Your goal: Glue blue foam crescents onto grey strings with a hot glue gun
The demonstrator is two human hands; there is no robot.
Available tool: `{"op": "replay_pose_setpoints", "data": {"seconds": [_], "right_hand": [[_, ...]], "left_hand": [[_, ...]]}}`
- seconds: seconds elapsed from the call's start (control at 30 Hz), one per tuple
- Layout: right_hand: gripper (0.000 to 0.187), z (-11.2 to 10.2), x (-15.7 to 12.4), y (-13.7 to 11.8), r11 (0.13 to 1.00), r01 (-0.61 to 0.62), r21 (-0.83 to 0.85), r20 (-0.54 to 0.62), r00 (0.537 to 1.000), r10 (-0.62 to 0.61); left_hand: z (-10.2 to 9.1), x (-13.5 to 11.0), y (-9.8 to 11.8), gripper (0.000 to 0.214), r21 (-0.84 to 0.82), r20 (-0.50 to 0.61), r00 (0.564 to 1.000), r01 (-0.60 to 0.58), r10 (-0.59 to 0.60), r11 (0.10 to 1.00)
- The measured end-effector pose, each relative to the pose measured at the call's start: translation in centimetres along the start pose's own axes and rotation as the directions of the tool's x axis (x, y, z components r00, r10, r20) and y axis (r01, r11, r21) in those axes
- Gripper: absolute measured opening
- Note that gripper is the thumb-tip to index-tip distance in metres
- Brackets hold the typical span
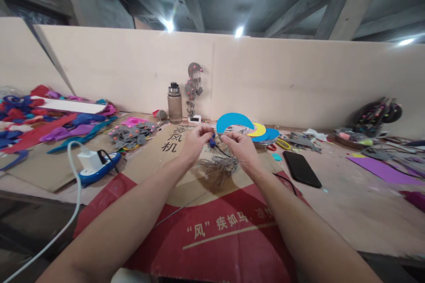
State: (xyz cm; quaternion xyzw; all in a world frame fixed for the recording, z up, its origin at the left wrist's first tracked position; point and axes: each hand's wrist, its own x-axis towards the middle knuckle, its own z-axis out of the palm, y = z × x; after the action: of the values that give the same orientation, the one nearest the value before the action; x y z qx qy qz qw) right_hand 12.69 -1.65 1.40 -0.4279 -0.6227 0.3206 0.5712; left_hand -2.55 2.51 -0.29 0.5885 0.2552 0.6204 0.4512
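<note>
Both of my hands are raised over the cardboard, fingertips pinched and a small gap between them. My left hand (199, 140) has its thumb and forefinger pressed together; whatever is in the pinch is too small to make out. Right beside those fingertips is a small dark-blue tool (212, 141) with a black cord; I cannot tell whether the hand touches it. My right hand (239, 147) is closed in a similar pinch, its contents also unclear. Just below the hands lies a loose bundle of grey strings (219, 166). Behind the right hand, a blue crescent cutout (234, 120) overlaps a yellow crescent (258, 130).
Under my arms lies a red and brown printed cardboard sheet (229, 247). Left are a blue power strip (99, 171), grey felt pieces (131, 135) and coloured cloth scraps (66, 126). A bottle (175, 106) stands behind; a black phone (301, 169) and purple sheet (385, 170) lie right.
</note>
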Motion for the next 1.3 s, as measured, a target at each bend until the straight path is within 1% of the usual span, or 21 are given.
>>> {"op": "replay_pose_setpoints", "data": {"seconds": [0.03,0.1,0.13,0.2,0.43,0.57,0.67,0.77,0.83,0.93,1.03,1.23,1.3], "right_hand": [[0.029,-0.08,0.03,0.00,0.998,0.019,-0.054,-0.015,1.000,-0.020],[0.027,-0.23,0.04,-0.03,0.989,0.040,-0.142,-0.034,0.998,-0.045],[0.027,-0.29,0.03,-0.04,0.984,0.047,-0.173,-0.041,0.998,-0.055],[0.028,-0.36,0.03,0.00,0.976,0.059,-0.208,-0.054,0.996,-0.072],[0.027,-0.35,0.11,0.37,0.970,0.096,-0.225,-0.055,0.992,-0.111],[0.025,-0.37,0.05,0.38,0.960,0.115,-0.254,-0.053,0.990,-0.132],[0.024,-0.49,0.01,0.35,0.947,0.130,-0.294,-0.039,0.988,-0.148],[0.021,-0.59,-0.04,0.29,0.908,0.203,-0.367,-0.064,0.968,-0.242],[0.020,-0.56,-0.15,0.16,0.897,0.231,-0.378,-0.098,0.953,-0.287],[0.019,-0.34,-0.45,-0.19,0.926,0.189,-0.327,-0.149,0.957,-0.248],[0.019,-0.04,-0.73,-0.49,0.949,0.151,-0.276,-0.180,0.962,-0.205],[0.021,0.01,-0.61,-0.09,0.940,0.201,-0.275,-0.184,0.949,-0.256],[0.020,-0.08,-0.45,0.26,0.941,0.199,-0.274,-0.179,0.951,-0.253]], "left_hand": [[0.20,-0.12,0.05,0.008,-0.034,0.062,0.997,0.055,-0.052,0.998],[0.64,-0.45,0.31,0.007,-0.091,0.161,0.979,0.139,-0.123,0.986],[0.84,-0.61,0.45,0.009,-0.112,0.189,0.972,0.165,-0.142,0.980],[1.12,-0.87,0.61,0.014,-0.145,0.208,0.965,0.190,-0.158,0.971],[0.84,-0.74,0.11,0.023,-0.242,0.208,0.960,0.235,-0.186,0.942],[0.65,-0.49,0.16,0.024,-0.244,0.228,0.948,0.277,-0.223,0.929],[0.57,-0.30,0.21,0.025,-0.237,0.209,0.945,0.298,-0.251,0.925],[0.50,-0.19,0.15,0.025,-0.212,0.168,0.956,0.273,-0.240,0.938],[0.50,-0.21,0.12,0.023,-0.173,0.153,0.965,0.239,-0.214,0.955],[0.58,-0.38,0.12,0.020,-0.136,0.165,0.965,0.229,-0.206,0.964],[0.73,-0.57,0.29,0.019,-0.161,0.165,0.960,0.251,-0.224,0.955],[1.02,-0.76,0.91,0.017,-0.238,0.123,0.951,0.306,-0.284,0.922],[1.07,-0.78,0.98,0.017,-0.264,0.117,0.949,0.314,-0.293,0.912]]}}
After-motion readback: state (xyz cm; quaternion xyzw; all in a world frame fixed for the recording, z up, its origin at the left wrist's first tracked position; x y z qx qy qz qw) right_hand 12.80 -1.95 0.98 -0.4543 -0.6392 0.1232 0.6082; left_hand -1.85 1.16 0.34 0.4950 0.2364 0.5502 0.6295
